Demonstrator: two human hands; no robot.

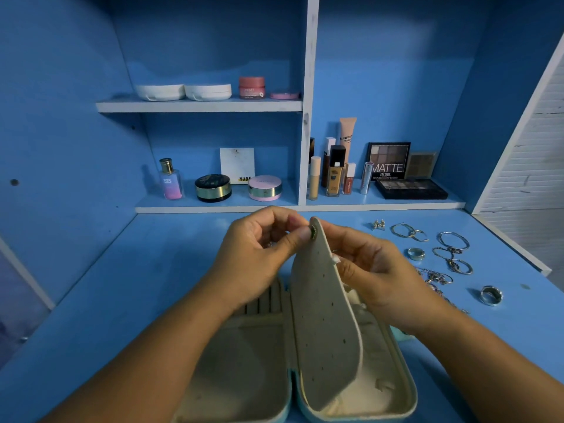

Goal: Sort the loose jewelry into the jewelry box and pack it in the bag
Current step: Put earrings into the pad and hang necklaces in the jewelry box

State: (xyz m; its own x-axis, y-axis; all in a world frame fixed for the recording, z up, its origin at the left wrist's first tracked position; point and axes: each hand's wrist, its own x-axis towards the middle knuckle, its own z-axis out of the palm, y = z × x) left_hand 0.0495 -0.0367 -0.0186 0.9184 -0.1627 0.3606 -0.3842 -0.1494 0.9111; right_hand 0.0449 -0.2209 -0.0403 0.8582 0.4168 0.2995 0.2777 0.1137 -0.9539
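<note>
Open jewelry box [238, 361] on the blue surface [122, 300], perforated flap [323, 300] raised: left grip [259, 248] pinches a tiny, probably slippery stud [312, 232] at the flap's top, best held by its head; right grip [375, 270] pinches the flap from behind.

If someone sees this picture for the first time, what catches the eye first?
In the centre, the left hand pinches an earring at the top of a beige perforated flap, which the right hand holds up over the open jewelry box. To the right, loose jewelry lies on the blue desk.
</note>
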